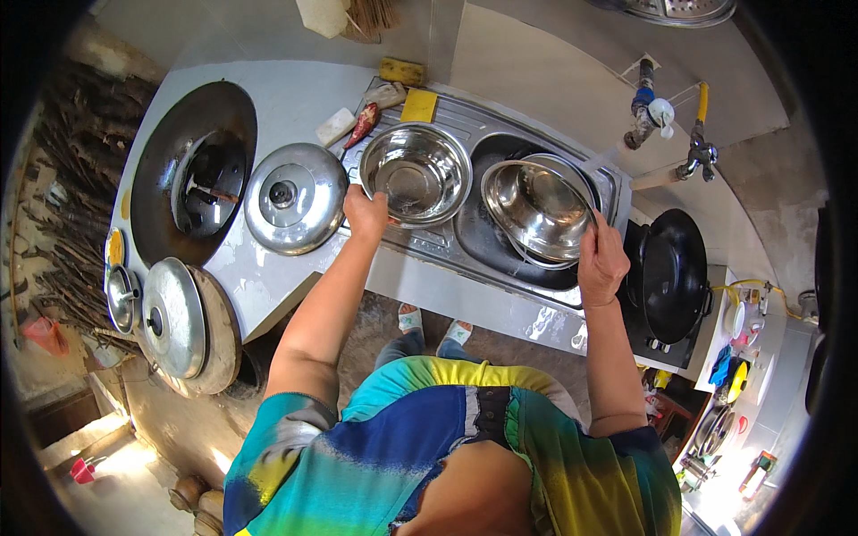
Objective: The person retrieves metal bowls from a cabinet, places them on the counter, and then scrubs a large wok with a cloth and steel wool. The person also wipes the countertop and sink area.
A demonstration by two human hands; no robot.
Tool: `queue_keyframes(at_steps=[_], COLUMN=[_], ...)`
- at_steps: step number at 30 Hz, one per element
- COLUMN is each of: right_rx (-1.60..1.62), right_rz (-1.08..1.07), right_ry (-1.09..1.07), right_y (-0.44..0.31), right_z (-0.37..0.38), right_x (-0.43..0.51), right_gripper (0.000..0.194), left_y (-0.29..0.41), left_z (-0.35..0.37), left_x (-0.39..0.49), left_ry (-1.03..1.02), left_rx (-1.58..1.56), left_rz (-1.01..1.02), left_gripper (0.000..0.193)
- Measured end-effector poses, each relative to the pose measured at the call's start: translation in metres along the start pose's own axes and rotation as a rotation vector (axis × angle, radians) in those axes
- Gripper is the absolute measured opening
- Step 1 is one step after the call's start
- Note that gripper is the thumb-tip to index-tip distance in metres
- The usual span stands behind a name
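My left hand [366,213] grips the near-left rim of a stainless steel basin [417,175], which sits level on the drainboard [462,114] of a metal sink unit. With its fingers on the rim, my right hand [604,258] holds a second stainless steel basin [539,201] tilted over the sink bowl [477,231]. Under that basin, part of another round metal vessel shows; the rest is hidden. Both basins look empty. A domed metal lid [295,199] with a black knob lies on the counter, just left of my left hand.
A large wok [151,181] is set into the counter at left. Sponges [402,70] and a yellow pad [419,106] lie behind the left basin. Taps [698,157] jut from the wall. At right, a black wok [675,275] stands over a stove. Firewood [87,161] is stacked at far left.
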State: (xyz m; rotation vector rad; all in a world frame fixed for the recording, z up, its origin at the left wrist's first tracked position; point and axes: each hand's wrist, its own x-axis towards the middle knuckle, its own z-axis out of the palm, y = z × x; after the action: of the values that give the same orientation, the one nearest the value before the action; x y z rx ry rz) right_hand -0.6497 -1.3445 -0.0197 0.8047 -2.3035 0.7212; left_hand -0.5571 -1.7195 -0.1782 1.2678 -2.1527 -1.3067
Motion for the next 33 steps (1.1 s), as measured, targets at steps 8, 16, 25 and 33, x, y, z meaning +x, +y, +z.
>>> queue_keyframes(at_steps=[8,16,25,33], right_rx=[0.223,0.890,0.268,0.431], right_rz=[0.518,1.028,0.739,0.856], right_ry=[-0.114,-0.290,-0.752,-0.909], right_y=[-0.003,-0.049,-0.064,-0.030], right_z=[0.023,0.152,0.239,0.173], right_x=[-0.013,0.003,-0.013,-0.041], right_gripper=[0.020,0.018,0.036,0.038], left_y=[-0.007,-0.022,-0.002,-0.009], left_z=[-0.009,0.003,-0.018,0.010], left_x=[-0.004,0.004,-0.013,-0.003], left_ry=[0.242,-0.254,-0.376,-0.453], left_rx=[0.491,-0.389,-0.637,-0.801], left_rz=[0.256,-0.410,-0.595,-0.794], left_gripper=[0.053,0.058,0.060,0.033])
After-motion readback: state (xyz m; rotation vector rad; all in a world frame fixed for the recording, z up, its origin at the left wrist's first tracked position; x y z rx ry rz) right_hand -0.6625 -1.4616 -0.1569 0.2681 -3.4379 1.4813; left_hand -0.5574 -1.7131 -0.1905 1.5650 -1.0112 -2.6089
